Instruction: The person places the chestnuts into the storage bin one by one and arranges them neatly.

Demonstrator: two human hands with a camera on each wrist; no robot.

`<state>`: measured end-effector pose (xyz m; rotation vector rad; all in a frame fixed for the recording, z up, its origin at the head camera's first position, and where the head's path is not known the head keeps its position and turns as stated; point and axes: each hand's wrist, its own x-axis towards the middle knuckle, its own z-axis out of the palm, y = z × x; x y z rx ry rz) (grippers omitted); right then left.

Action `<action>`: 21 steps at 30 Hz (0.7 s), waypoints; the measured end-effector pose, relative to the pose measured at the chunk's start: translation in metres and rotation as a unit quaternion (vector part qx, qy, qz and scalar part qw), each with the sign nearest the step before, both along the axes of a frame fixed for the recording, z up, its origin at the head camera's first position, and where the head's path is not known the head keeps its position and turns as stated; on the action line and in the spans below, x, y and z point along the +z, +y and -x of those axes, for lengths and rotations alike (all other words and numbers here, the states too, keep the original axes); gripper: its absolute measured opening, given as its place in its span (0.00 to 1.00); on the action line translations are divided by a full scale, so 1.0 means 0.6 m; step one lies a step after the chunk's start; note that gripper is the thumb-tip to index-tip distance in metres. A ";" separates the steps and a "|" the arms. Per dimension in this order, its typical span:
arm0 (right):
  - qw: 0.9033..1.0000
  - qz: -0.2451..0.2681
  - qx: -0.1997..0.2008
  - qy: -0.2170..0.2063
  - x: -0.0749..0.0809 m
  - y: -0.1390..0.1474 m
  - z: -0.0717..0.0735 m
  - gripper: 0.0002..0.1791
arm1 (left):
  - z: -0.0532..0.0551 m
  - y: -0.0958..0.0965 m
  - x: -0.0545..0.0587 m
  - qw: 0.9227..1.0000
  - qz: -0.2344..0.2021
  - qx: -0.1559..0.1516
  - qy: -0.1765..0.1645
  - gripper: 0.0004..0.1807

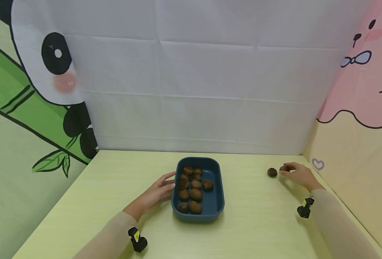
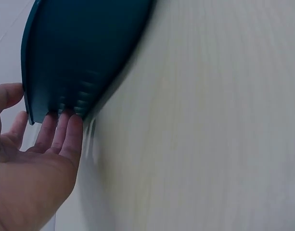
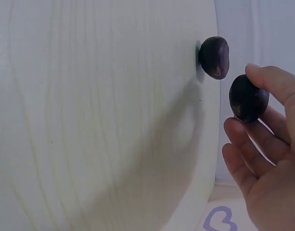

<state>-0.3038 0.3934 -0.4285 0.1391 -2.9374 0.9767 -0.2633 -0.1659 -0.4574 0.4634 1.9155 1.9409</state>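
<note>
My right hand (image 1: 299,175) pinches a brown chestnut (image 3: 249,98) between thumb and fingers, at the table's right side. Just left of it in the head view, another chestnut (image 1: 272,172) lies on the table. A dark blue rectangular tub (image 1: 221,201) stands at the middle, holding several chestnuts (image 1: 195,195) mostly along its left half. With fingers extended, my left hand (image 1: 157,194) touches the tub's left wall; in the left wrist view the fingertips (image 2: 75,125) rest against the outside of that wall.
The pale yellow table (image 1: 249,223) ends at a white cloth backdrop (image 1: 204,118). A printed panel with a panda and bamboo rises at left, and a pink and cream one (image 1: 362,151) borders the right edge. Dark wrist cameras sit on both sleeves.
</note>
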 end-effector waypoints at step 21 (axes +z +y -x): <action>0.990 0.020 0.140 0.021 0.063 -0.127 0.003 0.30 | -0.001 0.010 0.007 0.999 0.030 0.040 0.011 0.33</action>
